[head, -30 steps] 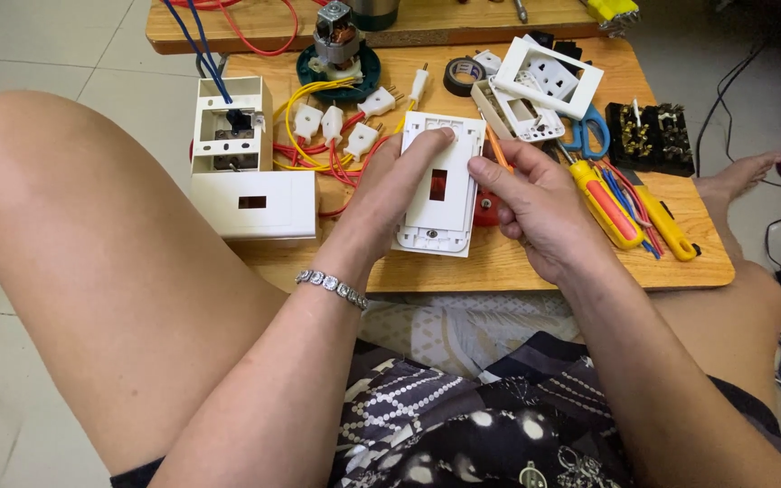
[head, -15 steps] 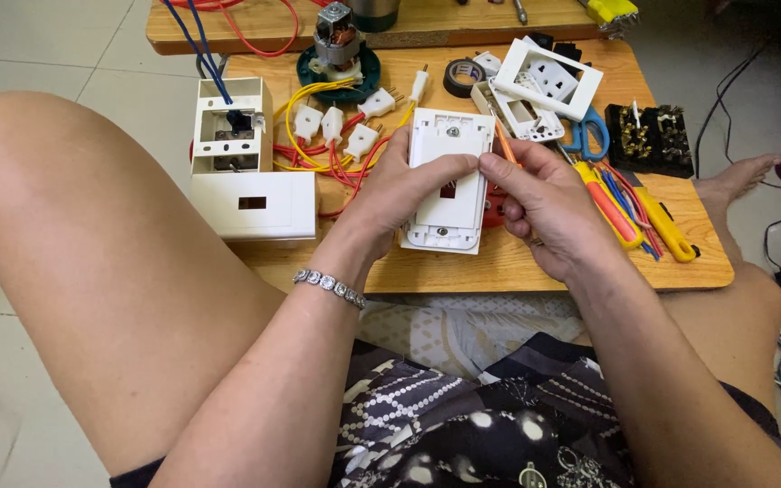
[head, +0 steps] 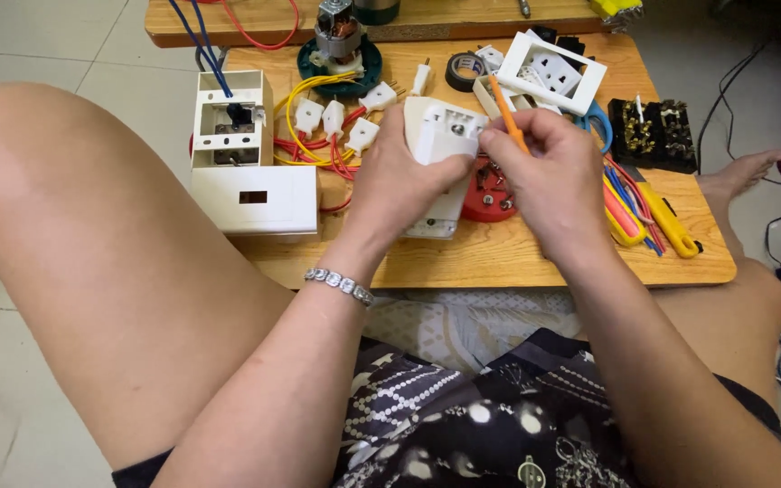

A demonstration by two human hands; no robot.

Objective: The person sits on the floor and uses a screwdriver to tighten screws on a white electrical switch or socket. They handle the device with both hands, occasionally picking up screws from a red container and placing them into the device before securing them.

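Note:
My left hand (head: 404, 176) grips a white switch plate (head: 440, 136), tilted up off the low wooden table (head: 499, 262). My right hand (head: 544, 172) touches the plate's right edge and holds an orange-handled screwdriver (head: 508, 113) pointing up between its fingers. A red round part (head: 490, 194) lies on the table just under both hands. A silver bracelet (head: 341, 285) sits on my left wrist.
Two white wall boxes (head: 250, 154) stand at the left. White plugs on yellow and red wires (head: 332, 117), a motor on a green base (head: 341, 45), black tape (head: 467, 68), a white socket frame (head: 553, 72), black terminal blocks (head: 653, 131) and yellow-handled tools (head: 662, 217) surround the hands.
The white plate lay flat on the table under both hands; my left hand has since lifted and tilted it up, and my right hand has risen with the screwdriver.

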